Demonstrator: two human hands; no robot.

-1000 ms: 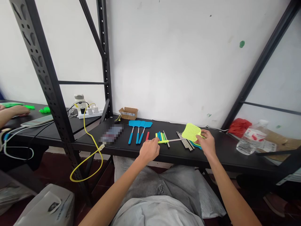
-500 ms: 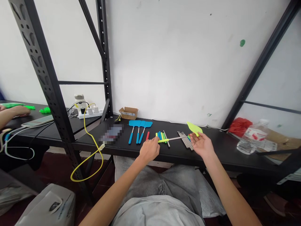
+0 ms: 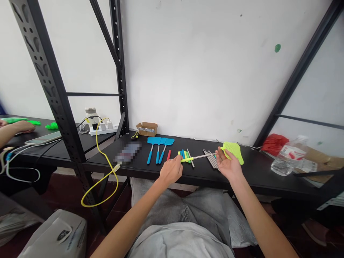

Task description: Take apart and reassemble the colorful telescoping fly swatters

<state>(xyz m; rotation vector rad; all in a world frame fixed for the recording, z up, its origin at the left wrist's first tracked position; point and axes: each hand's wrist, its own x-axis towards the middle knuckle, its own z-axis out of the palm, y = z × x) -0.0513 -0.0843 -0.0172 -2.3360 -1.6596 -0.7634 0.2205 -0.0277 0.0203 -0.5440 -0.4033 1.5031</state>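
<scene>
My left hand (image 3: 172, 170) is closed around a yellow-green fly swatter handle (image 3: 187, 159), from which a thin metal rod (image 3: 202, 156) runs to the right. In my right hand (image 3: 229, 163), palm up, the fingers grip the neck of a yellow-green perforated fly swatter head (image 3: 234, 150). The rod's far end meets the fingertips there; whether it sits inside the neck I cannot tell. Loose coloured handles (image 3: 185, 155) lie just beyond my left hand. Under the rod's right end are several bare metal rods (image 3: 211, 159), partly covered by my right hand.
Three blue fly swatters (image 3: 158, 150) and a red handle (image 3: 168, 154) lie on the black table (image 3: 255, 172). Behind stands a small cardboard box (image 3: 147, 129). A plastic bottle (image 3: 288, 156) and red bag (image 3: 274, 144) are at right. A yellow cable (image 3: 117, 182) loops past the left edge. Another person's hand (image 3: 23, 126) is far left.
The yellow-green head has turned over in my right hand, from pointing back and left to pointing right, its neck now towards the rod. My left hand has stayed put.
</scene>
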